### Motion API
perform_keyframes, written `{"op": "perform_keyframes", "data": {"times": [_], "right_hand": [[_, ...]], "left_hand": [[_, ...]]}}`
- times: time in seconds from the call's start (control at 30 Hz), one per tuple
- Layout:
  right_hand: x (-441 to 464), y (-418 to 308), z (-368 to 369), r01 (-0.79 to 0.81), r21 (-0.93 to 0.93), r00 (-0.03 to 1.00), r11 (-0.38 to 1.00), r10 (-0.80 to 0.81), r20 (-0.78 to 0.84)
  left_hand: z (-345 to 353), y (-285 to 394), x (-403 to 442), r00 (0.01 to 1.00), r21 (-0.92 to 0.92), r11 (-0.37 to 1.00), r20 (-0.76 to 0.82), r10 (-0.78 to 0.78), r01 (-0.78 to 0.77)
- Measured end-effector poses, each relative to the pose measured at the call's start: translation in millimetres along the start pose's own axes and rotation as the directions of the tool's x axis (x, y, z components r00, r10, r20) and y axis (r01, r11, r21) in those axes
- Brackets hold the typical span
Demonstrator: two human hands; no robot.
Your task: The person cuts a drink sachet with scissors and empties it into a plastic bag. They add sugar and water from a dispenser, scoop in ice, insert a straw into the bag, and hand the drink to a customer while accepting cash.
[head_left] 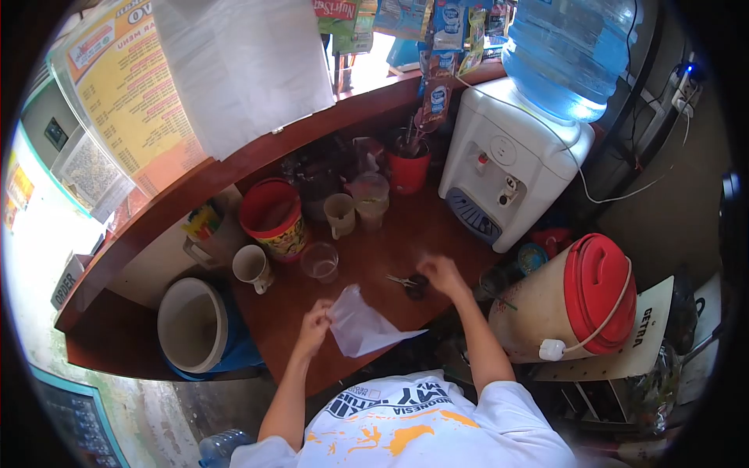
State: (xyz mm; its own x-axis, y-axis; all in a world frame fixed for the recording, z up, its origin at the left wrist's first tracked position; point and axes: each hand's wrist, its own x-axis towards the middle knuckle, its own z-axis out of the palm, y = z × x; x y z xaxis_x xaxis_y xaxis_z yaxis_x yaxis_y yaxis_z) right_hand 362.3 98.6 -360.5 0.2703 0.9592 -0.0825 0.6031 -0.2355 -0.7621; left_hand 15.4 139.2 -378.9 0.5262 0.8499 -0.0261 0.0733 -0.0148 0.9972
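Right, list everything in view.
counter: 1, brown, centre
plastic sheet: 1, whitish, over counter
scissors: 1, dark-handled, on counter
cup: 1, clear, left of scissors
mugs: 2, pale, on counter
tub: 1, red, between mugs
dispenser: 1, white, right
bottles: 2, blue, atop dispenser, bottom left
cooler: 1, cream and red, right
bucket: 1, blue, left
menu: 1, yellow, upper left
sachets: several, multicoloured, top
shirt: 1, white, bottom
left fingers: 1 set, bare, pinching sheet
right fingers: 1 set, bare, by scissors
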Motion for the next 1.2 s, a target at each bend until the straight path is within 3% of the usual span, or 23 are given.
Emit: {"op": "perform_keyframes", "data": {"times": [0.07,0.13,0.2,0.27,0.33,0.37,0.43,0.5,0.53,0.6,0.63,0.67,0.77,0.83,0.9,1.0,1.03,1.1,1.13,1.2], "right_hand": [[-0.3,49.7,37.5,-0.053,-0.155,0.997,0.987,0.061,0.048],[-13.9,50.4,55.2,-0.015,-0.404,0.999,0.914,-0.006,-0.052],[-17.1,52.2,62.4,-0.032,-0.348,0.996,0.937,0.003,-0.084],[-17.1,50.5,61.8,-0.017,-0.424,0.995,0.905,-0.026,-0.096],[-14.3,49.7,54.8,-0.025,-0.352,0.999,0.935,0.013,-0.037],[-13.5,52.6,56.6,-0.010,-0.328,0.996,0.945,-0.022,-0.091],[-12.6,63.4,57.0,0.020,-0.287,0.980,0.958,-0.076,-0.185],[-7.4,54.7,38.5,0.032,-0.166,0.950,0.986,-0.082,-0.303],[-6.7,38.7,24.2,0.048,-0.104,0.932,0.993,-0.082,-0.354],[-0.9,-7.4,-16.8,0.194,-0.025,0.835,0.981,-0.178,-0.521],[0.0,-39.4,-42.5,0.268,0.008,0.773,0.963,-0.210,-0.599],[-1.0,-77.0,-72.1,0.340,0.030,0.711,0.940,-0.236,-0.662],[4.5,-171.3,-157.2,0.604,0.235,0.596,0.762,-0.237,-0.767],[6.5,-219.0,-209.2,0.720,0.308,0.557,0.622,-0.253,-0.791],[12.4,-257.6,-258.6,0.762,-0.065,0.300,0.645,-0.439,-0.847],[41.5,-290.9,-322.5,0.780,-0.039,0.359,0.625,-0.497,-0.790],[51.6,-298.7,-341.2,0.786,-0.015,0.396,0.619,-0.520,-0.757],[62.1,-318.0,-372.2,0.713,-0.166,0.374,0.681,-0.569,-0.732],[60.7,-331.1,-385.6,0.649,-0.178,0.454,0.740,-0.564,-0.690],[71.9,-342.2,-413.0,0.666,-0.142,0.541,0.732,-0.605,-0.584]], "left_hand": [[0.1,-44.8,-19.7,0.985,0.112,0.993,-0.172,-0.023,0.042],[-2.2,-72.2,-30.4,0.964,0.372,0.925,-0.265,0.019,0.084],[-3.5,-96.1,-34.9,0.932,0.569,0.822,-0.310,0.187,0.025],[5.0,-56.3,-35.7,0.902,0.609,0.780,-0.406,0.149,0.145],[12.9,-2.8,-28.6,0.870,0.636,0.766,-0.427,0.248,0.094],[15.7,23.8,-21.9,0.853,0.651,0.756,-0.433,0.292,0.072],[23.2,95.6,11.1,0.807,0.673,0.700,-0.263,0.529,-0.240],[42.8,210.8,36.0,0.763,0.502,0.727,-0.185,0.619,-0.468],[43.3,252.4,55.7,0.589,0.601,0.496,-0.050,0.806,-0.627],[51.3,340.1,82.3,0.383,0.648,0.265,0.045,0.922,-0.714],[60.4,381.7,95.0,0.318,0.571,0.266,-0.009,0.948,-0.777],[62.1,419.5,121.3,0.153,0.554,0.127,0.002,0.988,-0.823],[77.9,515.6,200.3,0.205,0.334,0.289,-0.265,0.942,-0.897],[87.1,559.8,253.5,0.200,0.588,0.371,-0.336,0.920,-0.719],[88.3,592.8,287.6,0.573,0.501,0.615,-0.258,0.778,-0.609],[99.6,607.4,291.1,0.805,0.291,0.812,-0.179,0.565,-0.505],[93.9,607.9,301.5,0.797,0.233,0.787,-0.071,0.600,-0.572],[78.5,604.8,329.1,0.738,0.097,0.733,0.140,0.660,-0.674],[93.8,607.6,313.2,0.843,-0.072,0.842,0.021,0.538,-0.535],[91.5,605.9,321.9,0.763,-0.241,0.785,0.198,0.615,-0.570]]}}
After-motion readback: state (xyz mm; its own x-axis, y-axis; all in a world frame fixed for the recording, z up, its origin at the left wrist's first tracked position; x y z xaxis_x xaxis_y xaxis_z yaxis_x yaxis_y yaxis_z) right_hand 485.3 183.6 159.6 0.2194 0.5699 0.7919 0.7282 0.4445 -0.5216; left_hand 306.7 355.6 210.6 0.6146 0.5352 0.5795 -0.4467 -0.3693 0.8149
